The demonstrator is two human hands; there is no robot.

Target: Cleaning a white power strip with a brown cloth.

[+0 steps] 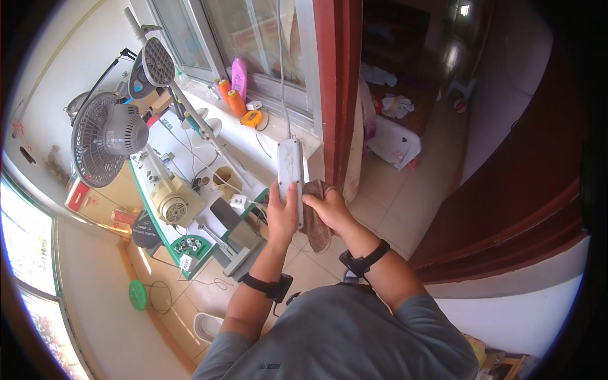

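A long white power strip hangs upright in front of me, its cord running up past the window. My left hand is closed around the strip's lower left side, thumb laid along its front. In my right hand is a brown cloth, bunched against the strip's right edge. The cloth droops below the fingers, and its upper part rises beside the strip. Most fingertips of both hands are hidden behind the strip and the cloth.
Left of me stands a sewing machine on a white and green table, with a grey fan above. The windowsill carries orange thread cones, a pink bottle and a yellow tape measure. A red door frame rises at right.
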